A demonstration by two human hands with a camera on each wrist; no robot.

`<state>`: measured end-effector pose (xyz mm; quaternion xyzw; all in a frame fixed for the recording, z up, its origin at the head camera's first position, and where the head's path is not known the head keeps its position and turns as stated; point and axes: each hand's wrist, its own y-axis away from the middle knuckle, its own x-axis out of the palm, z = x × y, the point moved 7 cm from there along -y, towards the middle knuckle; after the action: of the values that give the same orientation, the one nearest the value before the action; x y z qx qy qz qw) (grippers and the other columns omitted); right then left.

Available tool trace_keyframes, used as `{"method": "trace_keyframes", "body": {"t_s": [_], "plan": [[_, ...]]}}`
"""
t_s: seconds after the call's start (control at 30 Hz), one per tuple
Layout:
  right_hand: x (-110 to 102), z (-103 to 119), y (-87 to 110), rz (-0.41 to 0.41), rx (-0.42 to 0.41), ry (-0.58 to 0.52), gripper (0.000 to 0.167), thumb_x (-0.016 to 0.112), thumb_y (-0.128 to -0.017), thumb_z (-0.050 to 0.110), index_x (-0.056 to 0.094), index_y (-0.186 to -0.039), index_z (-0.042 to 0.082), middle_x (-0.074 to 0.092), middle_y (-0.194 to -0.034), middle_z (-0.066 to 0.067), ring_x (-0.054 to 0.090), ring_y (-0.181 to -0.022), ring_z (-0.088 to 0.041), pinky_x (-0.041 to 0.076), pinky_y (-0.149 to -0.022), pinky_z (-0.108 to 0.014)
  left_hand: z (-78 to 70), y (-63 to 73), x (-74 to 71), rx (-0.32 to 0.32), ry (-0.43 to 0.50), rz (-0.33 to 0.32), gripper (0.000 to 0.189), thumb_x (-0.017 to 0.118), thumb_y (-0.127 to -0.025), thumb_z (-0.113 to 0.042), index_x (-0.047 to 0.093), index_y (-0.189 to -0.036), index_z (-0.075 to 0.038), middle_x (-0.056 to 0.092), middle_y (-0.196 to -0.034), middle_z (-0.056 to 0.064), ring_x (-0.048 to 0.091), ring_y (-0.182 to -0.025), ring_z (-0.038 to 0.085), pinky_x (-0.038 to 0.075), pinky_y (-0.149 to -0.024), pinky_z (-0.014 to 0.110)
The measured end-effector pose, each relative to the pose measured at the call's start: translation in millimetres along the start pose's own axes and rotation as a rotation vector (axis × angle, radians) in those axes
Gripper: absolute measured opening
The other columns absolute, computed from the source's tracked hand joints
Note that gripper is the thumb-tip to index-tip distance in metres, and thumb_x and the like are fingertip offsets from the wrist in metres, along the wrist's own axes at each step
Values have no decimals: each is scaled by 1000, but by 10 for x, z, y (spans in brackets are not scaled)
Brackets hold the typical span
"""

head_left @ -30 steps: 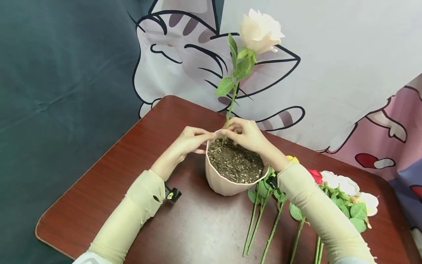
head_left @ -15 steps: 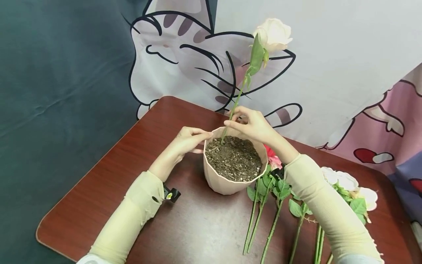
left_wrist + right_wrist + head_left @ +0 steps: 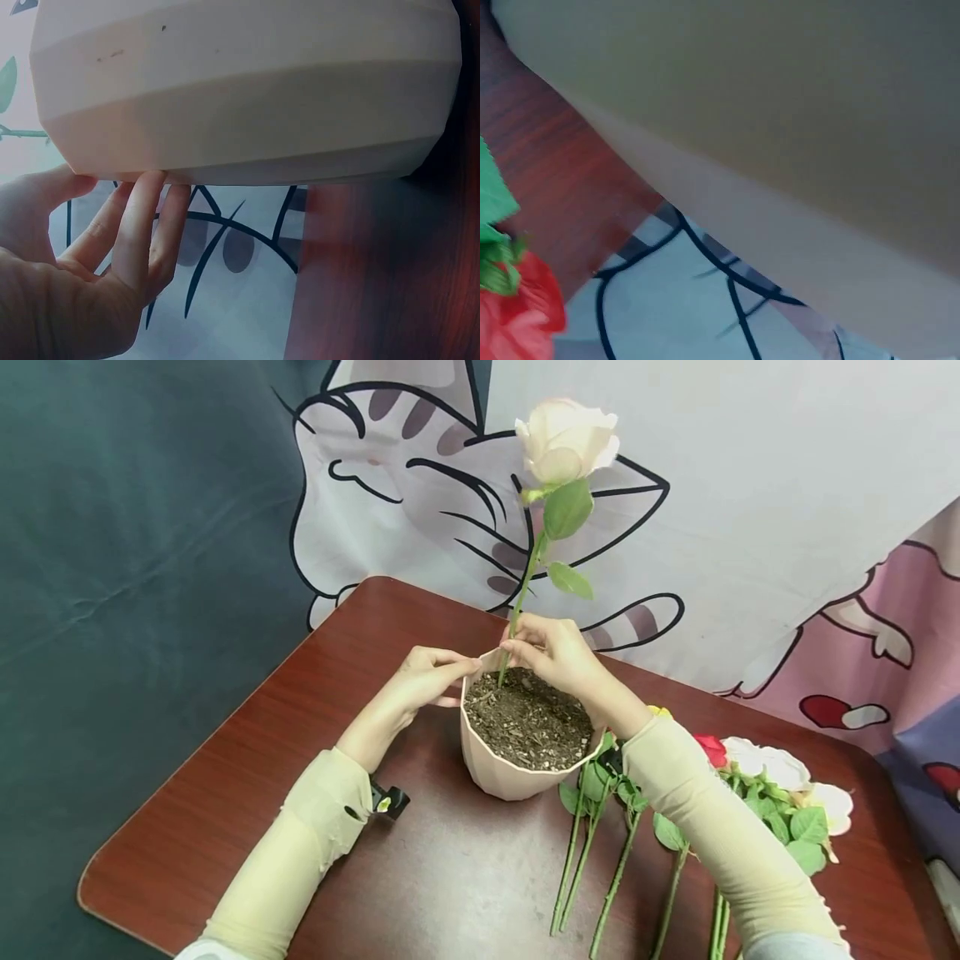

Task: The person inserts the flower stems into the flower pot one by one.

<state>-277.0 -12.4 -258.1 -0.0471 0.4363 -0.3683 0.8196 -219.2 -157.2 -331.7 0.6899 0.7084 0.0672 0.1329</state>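
Note:
A pale pink faceted flower pot [image 3: 517, 781] filled with dark soil [image 3: 528, 718] stands on the table. In it a white rose [image 3: 566, 443] stands nearly upright, its green stem [image 3: 528, 572] entering the soil by the far left rim. My right hand [image 3: 558, 656] pinches that stem low down, just above the rim. My left hand [image 3: 429, 678] grips the pot's left rim, thumb at the edge and fingers against the outer wall, as the left wrist view also shows. The right wrist view is mostly filled by the pot's wall [image 3: 780, 135]; the right hand is out of it.
Several cut roses lie to the right of the pot, with bare stems [image 3: 615, 885] pointing at me. Among them are white blooms [image 3: 772, 768] and a red one [image 3: 711, 750], partly behind my right sleeve. A cat-print curtain [image 3: 420, 518] hangs just behind the brown table [image 3: 225, 793].
The rose first leaned right and turned, then swung back left to stand more upright. My right hand rose a little along the stem, then came back down. The left hand stayed at the rim.

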Motion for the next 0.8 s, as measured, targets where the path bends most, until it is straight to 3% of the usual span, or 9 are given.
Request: {"method": "trace_keyframes", "body": {"t_s": [0.13, 0.27, 0.4, 0.6, 0.7, 0.8], "plan": [[31, -59, 44, -25, -7, 22, 7, 64, -89, 10, 62, -85, 4, 68, -68, -3, 65, -61, -16, 44, -46, -18, -8, 1, 26, 1, 4, 3, 30, 63, -89, -26, 68, -108, -4, 63, -110, 12, 61, -100, 22, 58, -70, 31], [54, -95, 19, 12, 17, 6, 6, 64, -89, 11, 62, -88, 6, 69, -70, -1, 66, -63, -18, 37, -43, -19, 9, -2, 18, -8, -3, -12, 30, 62, -89, -26, 68, -109, -4, 63, -110, 11, 61, -101, 22, 58, -70, 31], [22, -154, 13, 58, 93, 39, 15, 63, -91, 20, 64, -98, 7, 71, -79, -2, 67, -68, -18, 44, -50, -21, 26, -12, 42, -15, -5, -11, 30, 63, -88, -26, 68, -109, -4, 64, -108, 12, 63, -96, 20, 58, -70, 31], [-315, -149, 82, 16, 250, 108, 42, 61, -90, 37, 59, -121, 10, 70, -97, -6, 67, -77, -18, 54, -72, -30, 22, -7, 63, -24, -15, 7, 32, 63, -89, -27, 67, -110, -4, 63, -109, 12, 62, -96, 19, 58, -71, 31], [-523, -60, 166, -51, 244, 150, 41, 61, -90, 37, 59, -123, 13, 70, -98, -6, 68, -79, -16, 54, -73, -31, 0, 1, 40, -22, -14, 9, 33, 63, -89, -28, 67, -111, -4, 62, -113, 12, 60, -100, 21, 58, -72, 31], [-667, 60, 294, -92, 190, 215, 39, 61, -91, 32, 57, -125, 15, 71, -99, -6, 68, -75, -14, 54, -66, -29, -23, 6, 7, -12, -9, 8, 34, 63, -90, -28, 65, -113, -3, 61, -116, 13, 59, -105, 23, 58, -73, 32]]}}
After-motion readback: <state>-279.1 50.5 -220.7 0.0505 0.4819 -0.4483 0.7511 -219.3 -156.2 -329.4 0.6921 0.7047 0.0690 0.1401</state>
